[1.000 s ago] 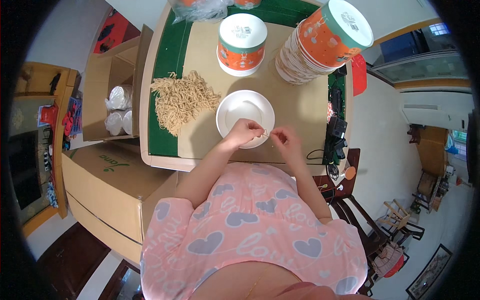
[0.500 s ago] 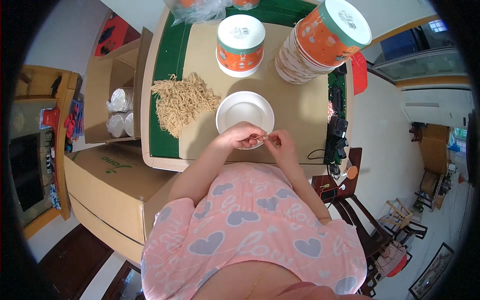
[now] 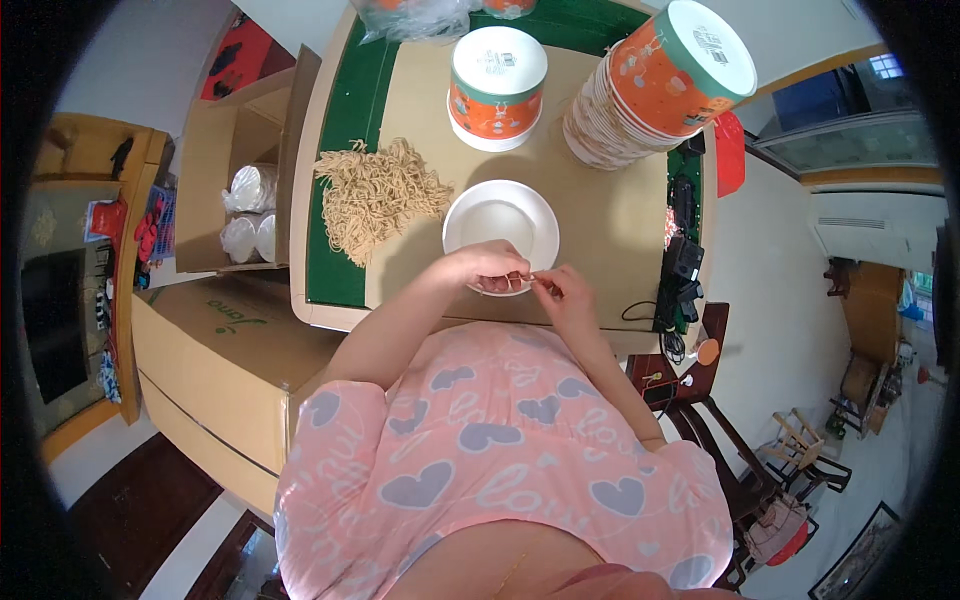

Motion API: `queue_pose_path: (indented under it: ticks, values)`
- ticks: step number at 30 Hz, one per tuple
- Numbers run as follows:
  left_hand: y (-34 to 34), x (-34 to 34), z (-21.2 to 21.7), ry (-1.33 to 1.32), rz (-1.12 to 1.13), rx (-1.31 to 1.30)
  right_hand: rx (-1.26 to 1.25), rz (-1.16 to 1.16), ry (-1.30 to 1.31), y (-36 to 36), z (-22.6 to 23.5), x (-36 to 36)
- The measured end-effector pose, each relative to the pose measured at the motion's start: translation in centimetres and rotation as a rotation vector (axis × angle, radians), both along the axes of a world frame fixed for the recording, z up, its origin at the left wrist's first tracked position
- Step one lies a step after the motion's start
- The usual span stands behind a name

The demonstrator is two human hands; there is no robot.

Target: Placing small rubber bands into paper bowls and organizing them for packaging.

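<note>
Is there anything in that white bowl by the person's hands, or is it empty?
Seemingly empty: the visible inside of the white bowl is bare, but the left hand hides its near part.

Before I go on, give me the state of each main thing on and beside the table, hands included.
Left hand: fingers curled, pinching
Right hand: fingertips pinched
Strand: held between both hands
White container: upright, open at the top
String pile: loose, tangled
Single tub: base up
Tub stack: nested, base up
Plastic bag: crumpled
Small carton: open
Big carton: top shut
</note>
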State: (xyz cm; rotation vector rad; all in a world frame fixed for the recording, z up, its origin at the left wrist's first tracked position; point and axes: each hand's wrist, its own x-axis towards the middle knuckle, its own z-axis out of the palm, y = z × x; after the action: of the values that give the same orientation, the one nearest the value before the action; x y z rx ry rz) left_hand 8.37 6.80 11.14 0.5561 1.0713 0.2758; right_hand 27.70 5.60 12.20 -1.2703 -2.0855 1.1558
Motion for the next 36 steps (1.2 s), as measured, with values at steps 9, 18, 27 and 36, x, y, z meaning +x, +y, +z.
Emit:
queue_pose_path:
  ticks: [9,18,27,36]
  values:
    - [-0.1,0.2,-1.0,-0.108,0.104,-0.042,-0.058,-0.007,-0.014,0.2,1.0,0.0]
    - [-0.4,1.1,-1.1,-0.222,0.244,0.005,-0.029,-0.048,0.092,0.1,0.0,0.0]
    - [-2.0,2.6,-1.2,0.016,0.283,0.711,-0.963,-0.272,0.418,2.1,-0.3,1.9]
    - [-2.6,3.3,1.2,0.545,0.067,1.18,-0.605,-0.351,0.359,1.1,-1.7,1.4]
